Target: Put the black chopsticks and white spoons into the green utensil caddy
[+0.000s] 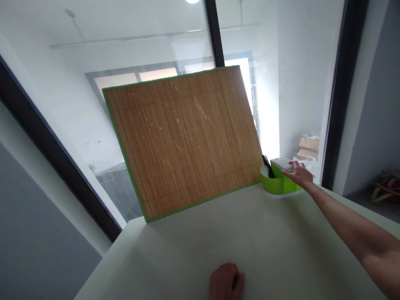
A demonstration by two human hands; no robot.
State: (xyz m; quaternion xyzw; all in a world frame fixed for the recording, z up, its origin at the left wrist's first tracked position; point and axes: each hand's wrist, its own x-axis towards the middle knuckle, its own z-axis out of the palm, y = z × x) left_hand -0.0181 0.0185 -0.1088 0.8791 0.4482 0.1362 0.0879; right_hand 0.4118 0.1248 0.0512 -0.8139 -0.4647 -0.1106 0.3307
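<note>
My right hand (298,173) reaches to the bright green caddy (273,186) at the table's right back, its fingers on the white slotted piece (281,163) at the caddy's top. Black utensils (268,166) and a round white item (264,171) stand in the caddy's left part. My left hand (226,281) rests on the table near the front edge, fingers curled in; whether it holds anything is hidden.
A bamboo mat (190,141) with green edging leans upright against the glass behind the pale table (193,246). Dark window frames (215,33) cross the glass. Cardboard boxes (308,143) show beyond it, and a red bag (387,187) lies at far right.
</note>
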